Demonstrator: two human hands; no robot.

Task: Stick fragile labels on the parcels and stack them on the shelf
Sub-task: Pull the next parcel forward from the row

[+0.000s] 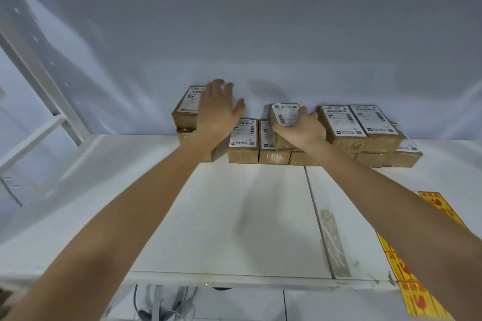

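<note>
Currently, in the head view, the right hand (300, 129) has its grip clamped on a small brown parcel (285, 122), fingers curled over its near edge and top, as it sits on the second tier of the parcels (347, 135) ranked along the back of the white shelf (234, 216), at about 12 o'clock. The left hand (217, 112) has fingers straight and apart, flat against the raised left parcel (186, 109) at 11 o'clock, holding nothing. Judgement: the cartons look light and stiff, with taped, fairly slick faces; best taken across the short sides, clear of the white shipping label. A sheet of red-and-yellow fragile labels (414, 292) lies at 4 o'clock, partly under the right forearm. No fragile sticker can be made out on the stacked cartons. No open containers are visible; carton contents cannot be told.
</note>
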